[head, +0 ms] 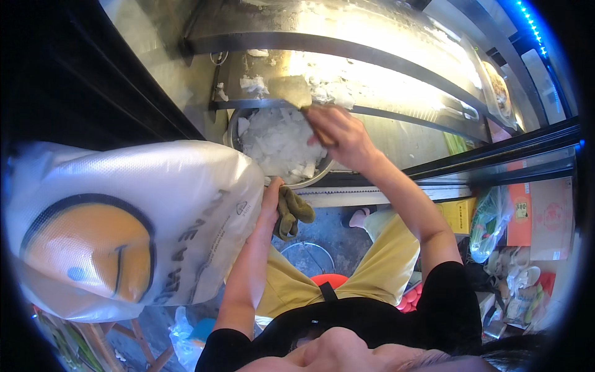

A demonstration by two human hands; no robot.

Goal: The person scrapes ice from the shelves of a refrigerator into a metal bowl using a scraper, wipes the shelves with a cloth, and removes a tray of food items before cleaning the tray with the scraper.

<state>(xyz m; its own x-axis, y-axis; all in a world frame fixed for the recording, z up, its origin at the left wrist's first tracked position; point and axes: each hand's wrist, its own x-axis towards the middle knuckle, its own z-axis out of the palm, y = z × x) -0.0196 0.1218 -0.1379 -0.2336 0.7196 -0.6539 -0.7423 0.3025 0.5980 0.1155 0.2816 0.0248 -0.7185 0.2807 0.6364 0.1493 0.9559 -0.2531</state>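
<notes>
My right hand (341,135) grips the wooden handle of a wide-bladed metal scraper (294,90). The blade, slightly blurred, is over the front edge of a metal shelf (386,88) strewn with frost and ice scraps (332,90). Below it, a round metal basin (320,174) holds a heap of broken ice (279,139). At the basin's near rim, my left hand (271,200) holds a bunched olive-brown cloth (295,211) that hangs down outside the basin. The left fingertips are partly hidden, so I cannot tell how firmly they touch the rim.
A large printed plastic bag (186,186) bulges close beside my left forearm. The cabinet's dark frame (502,151) runs along the right. Cardboard boxes (551,218) and a bag of green vegetables (488,225) stand at the right. A wire handle (307,244) shows between my legs.
</notes>
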